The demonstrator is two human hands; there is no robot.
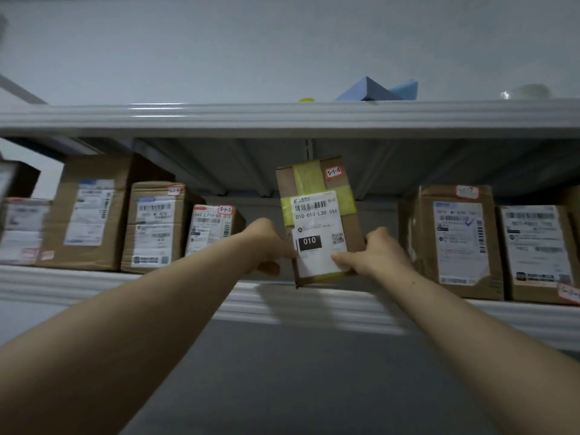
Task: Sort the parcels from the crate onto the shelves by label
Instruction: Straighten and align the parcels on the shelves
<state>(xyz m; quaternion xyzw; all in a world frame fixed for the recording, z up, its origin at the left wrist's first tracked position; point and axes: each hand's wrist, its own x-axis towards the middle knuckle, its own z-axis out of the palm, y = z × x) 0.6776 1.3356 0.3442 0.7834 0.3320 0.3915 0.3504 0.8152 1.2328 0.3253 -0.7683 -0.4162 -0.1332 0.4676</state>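
Parcel [320, 215]: brown carton, yellow tape, white label reading 010, small handwritten tag [333, 172] at top corner, looks like 5-1-6. Held upright w/ slight tilt, directly above the shelf rail [125, 284], btm corner right at the rail's top edge. Can't tell if it bears on the shelf yet or hangs just clear.

Grip: L hand [266, 246] clamps the lower left edge, fingers curled round behind it. R hand [373, 252] pinches lower right, thumb laid across the label front, other fingers out of sight behind. Both hands on it, neither spread.

Left along the rail: boxes standing w/ labels facing out.
- 3-1-5 box [210, 230] nearest
- mid box [155, 227], tag too blurred to read
- taller box [91, 211]
- more blurred ones at the far left end

Right along the rail: a tall box [455, 240] and a wide box [536, 249], tags not legible. Parcel sits over the gap between the two groups.

Progress (my judgement): well under way. Several parcels stand shelved either side, and this one is at a slot but not released. Slot seems plausible if the tags run in order past 3-1-5, tho the prefix differs, so not sure.

Left to do: push it back behind the rail, let go, go for the next. Crate not in view, so no. remaining unknown.
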